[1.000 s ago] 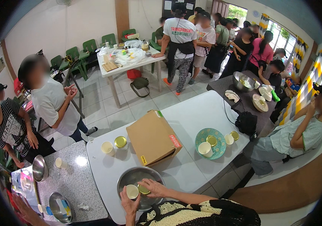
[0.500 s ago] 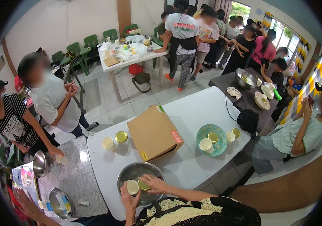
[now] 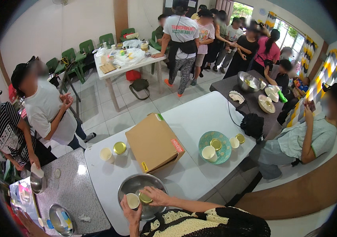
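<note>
A white paper cup (image 3: 133, 200) is in my left hand (image 3: 131, 213), its fingers wrapped round the side and its open mouth up. My right hand (image 3: 156, 196) has its fingers on a jar with a gold lid (image 3: 146, 197), right beside the cup. Both are held over a wide steel mixing bowl (image 3: 158, 182) at the near edge of the white table. What lies in the cup is too small to make out.
A cardboard box (image 3: 154, 142) stands beyond the bowl. Left of it are another cup (image 3: 106, 155) and a gold-lidded jar (image 3: 119, 148). A teal plate (image 3: 224, 143) holds a cup and a jar. On the grey table (image 3: 83, 193) sit steel bowls; people stand around.
The whole view has shifted slightly left, while my hands keep their hold on cup and jar. At the left, the striped-shirt person's cup has moved from the table to above a steel bowl, tilted.
</note>
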The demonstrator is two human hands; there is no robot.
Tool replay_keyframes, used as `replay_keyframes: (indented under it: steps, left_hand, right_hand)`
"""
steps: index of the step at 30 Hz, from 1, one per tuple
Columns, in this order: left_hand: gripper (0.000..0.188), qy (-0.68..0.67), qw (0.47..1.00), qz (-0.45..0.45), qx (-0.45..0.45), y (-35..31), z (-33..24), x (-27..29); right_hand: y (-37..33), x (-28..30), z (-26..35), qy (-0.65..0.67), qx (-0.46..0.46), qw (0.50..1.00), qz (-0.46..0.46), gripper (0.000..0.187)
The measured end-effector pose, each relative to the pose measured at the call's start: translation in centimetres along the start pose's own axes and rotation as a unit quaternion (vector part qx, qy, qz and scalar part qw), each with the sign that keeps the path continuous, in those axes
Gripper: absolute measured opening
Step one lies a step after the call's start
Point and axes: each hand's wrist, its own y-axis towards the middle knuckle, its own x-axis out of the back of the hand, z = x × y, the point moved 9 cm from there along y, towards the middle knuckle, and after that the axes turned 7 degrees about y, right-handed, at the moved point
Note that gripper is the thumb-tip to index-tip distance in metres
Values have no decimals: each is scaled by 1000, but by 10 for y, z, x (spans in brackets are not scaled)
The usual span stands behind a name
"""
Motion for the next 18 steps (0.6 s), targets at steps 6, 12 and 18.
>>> replay_keyframes:
  steps: [6,12,18]
  left_hand:
    - [86,-45,997,-53,42,2,6,18]
    - [88,-23,998,-50,-26,9,-24,47]
    - [87,44,989,-142,8,26,-6,78]
  right_hand:
    - [5,19,11,55,-29,997,-36,85]
    - [5,28,9,40,-54,997,-46,83]
    - [0,18,9,48,-39,997,-41,83]
